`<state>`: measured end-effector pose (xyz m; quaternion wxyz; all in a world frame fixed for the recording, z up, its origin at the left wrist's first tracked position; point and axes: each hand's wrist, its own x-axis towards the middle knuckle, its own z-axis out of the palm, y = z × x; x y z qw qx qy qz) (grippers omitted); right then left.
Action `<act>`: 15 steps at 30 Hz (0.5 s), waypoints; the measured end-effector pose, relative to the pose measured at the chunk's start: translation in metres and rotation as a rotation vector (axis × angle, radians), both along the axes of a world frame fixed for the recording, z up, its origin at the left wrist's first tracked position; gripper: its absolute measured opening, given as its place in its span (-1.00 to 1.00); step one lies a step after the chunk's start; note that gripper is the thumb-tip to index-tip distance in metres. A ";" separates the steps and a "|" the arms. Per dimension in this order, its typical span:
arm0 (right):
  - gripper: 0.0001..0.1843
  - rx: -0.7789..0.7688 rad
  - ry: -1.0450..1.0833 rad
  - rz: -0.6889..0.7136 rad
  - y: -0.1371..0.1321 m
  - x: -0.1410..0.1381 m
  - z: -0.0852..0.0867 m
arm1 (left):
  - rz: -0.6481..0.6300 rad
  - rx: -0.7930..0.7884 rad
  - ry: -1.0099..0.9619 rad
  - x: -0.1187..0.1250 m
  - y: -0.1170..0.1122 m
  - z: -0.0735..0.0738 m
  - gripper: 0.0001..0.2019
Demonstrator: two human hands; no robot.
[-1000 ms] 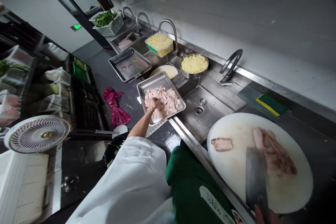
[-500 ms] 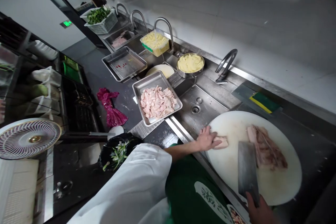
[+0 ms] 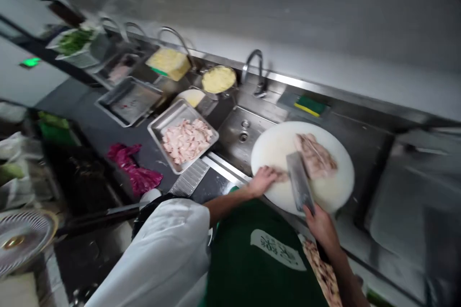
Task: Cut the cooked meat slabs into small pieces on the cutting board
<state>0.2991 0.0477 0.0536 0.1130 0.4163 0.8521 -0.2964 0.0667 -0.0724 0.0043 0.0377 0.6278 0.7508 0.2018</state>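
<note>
A round white cutting board (image 3: pixel 334 187) lies on the steel counter right of the sink. My left hand (image 3: pixel 264 180) rests on its near left edge, fingers curled over a small piece of raw meat (image 3: pixel 283 176). My right hand (image 3: pixel 320 225) grips the handle of a cleaver (image 3: pixel 298 181), whose blade lies flat on the board just right of that piece. A larger slab of raw meat (image 3: pixel 315 154) lies further back on the board. A steel tray of sliced meat (image 3: pixel 185 139) stands to the left of the sink.
The sink basin (image 3: pixel 241 134) with a tap (image 3: pixel 256 73) sits between tray and board. Further left are an empty steel tray (image 3: pixel 129 100), a pan of yellow food (image 3: pixel 218 79), a tub of yellow food (image 3: pixel 169 63) and a basket of greens (image 3: pixel 74 43). A pink bag (image 3: pixel 135 170) lies nearby.
My left hand left the tray of sliced meat and came to the small piece on the board. The cleaver moved in beside it. The view swung to the right and blurred.
</note>
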 end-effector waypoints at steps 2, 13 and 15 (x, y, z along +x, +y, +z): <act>-0.65 0.033 -0.072 0.046 0.004 -0.003 0.007 | 0.052 0.028 -0.025 -0.006 0.012 -0.008 -0.64; -0.69 0.108 -0.167 0.203 0.014 -0.031 0.035 | 0.128 0.279 -0.254 -0.022 0.040 -0.009 -0.81; -0.67 0.118 -0.189 0.229 0.012 -0.041 0.035 | 0.098 0.287 -0.271 -0.024 0.048 -0.008 -0.83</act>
